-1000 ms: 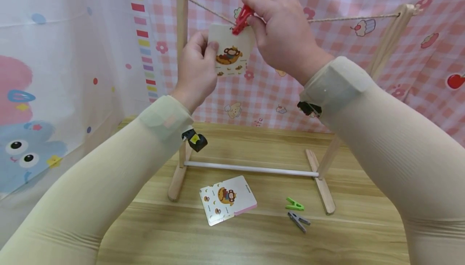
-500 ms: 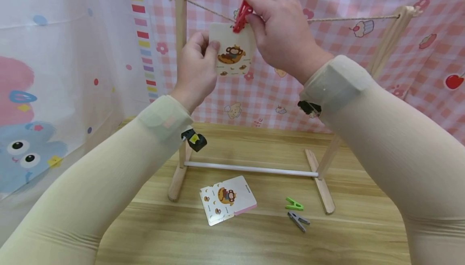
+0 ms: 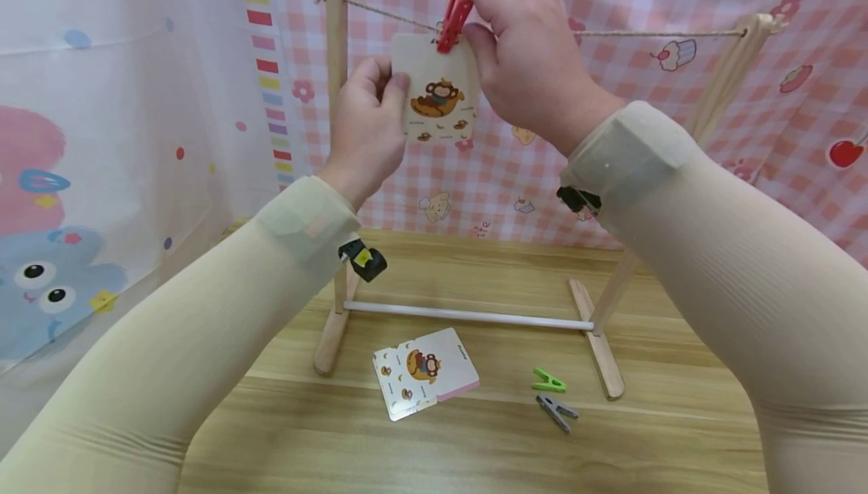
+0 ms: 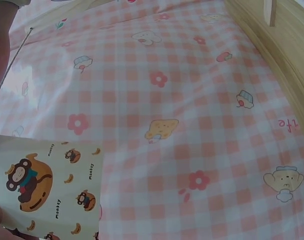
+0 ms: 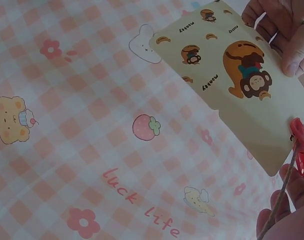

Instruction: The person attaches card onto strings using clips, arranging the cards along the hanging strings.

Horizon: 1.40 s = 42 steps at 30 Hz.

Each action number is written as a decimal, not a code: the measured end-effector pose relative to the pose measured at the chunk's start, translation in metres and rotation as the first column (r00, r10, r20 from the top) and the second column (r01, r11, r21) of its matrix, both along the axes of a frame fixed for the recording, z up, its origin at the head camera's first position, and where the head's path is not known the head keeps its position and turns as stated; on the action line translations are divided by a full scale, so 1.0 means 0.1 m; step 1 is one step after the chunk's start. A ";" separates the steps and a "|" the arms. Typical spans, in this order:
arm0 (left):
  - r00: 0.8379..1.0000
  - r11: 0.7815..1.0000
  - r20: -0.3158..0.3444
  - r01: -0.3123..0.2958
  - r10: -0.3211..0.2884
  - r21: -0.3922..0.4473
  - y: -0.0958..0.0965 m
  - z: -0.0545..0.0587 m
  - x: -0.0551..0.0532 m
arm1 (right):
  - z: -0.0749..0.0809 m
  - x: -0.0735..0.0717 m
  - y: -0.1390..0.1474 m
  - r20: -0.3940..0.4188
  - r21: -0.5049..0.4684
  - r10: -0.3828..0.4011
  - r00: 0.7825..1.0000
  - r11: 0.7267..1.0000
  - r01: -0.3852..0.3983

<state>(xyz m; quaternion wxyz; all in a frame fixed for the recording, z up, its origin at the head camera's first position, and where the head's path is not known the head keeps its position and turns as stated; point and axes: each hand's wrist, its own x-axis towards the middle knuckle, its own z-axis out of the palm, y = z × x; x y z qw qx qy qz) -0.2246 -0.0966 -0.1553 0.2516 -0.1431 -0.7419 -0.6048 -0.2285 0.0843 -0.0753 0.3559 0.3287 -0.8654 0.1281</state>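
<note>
My left hand pinches the left edge of a cream card printed with a monkey on a banana. A red clothespin sits over the card's top edge at the rope. My right hand holds the clothespin's handle end between thumb and index finger. In the right wrist view, the clothespin bites the card's corner by the rope, with right-hand fingers beside its handles. The left wrist view shows the card and only slivers of hands at its left edge.
The rope runs between two wooden posts joined low down by a white rod. On the wooden table lie stacked monkey cards, a green clothespin and a grey clothespin. A pink checked cloth hangs behind.
The card and red clothespin have risen slightly, and the clothespin stands more upright. My right thumb and index finger have spread a little farther apart. My left hand keeps its hold on the card.
</note>
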 end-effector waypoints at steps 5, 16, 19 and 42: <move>1.000 1.000 -0.001 0.009 -0.009 0.008 0.00 -0.02 -0.03 | -0.01 -0.01 0.02 -0.020 -0.004 0.011 1.000 1.000 -0.011; 1.000 1.000 -0.015 0.000 0.000 0.030 -0.01 -0.05 -0.06 | -0.05 -0.01 0.09 -0.013 -0.031 0.006 1.000 0.999 -0.007; 1.000 0.999 -0.023 0.010 -0.009 0.038 -0.01 -0.04 -0.06 | -0.06 0.01 0.11 -0.009 -0.038 0.000 1.000 0.999 0.000; 0.999 0.996 0.011 0.030 -0.031 0.080 -0.01 0.01 0.05 | -0.53 0.27 0.54 -0.103 -0.093 0.158 0.982 0.981 -0.168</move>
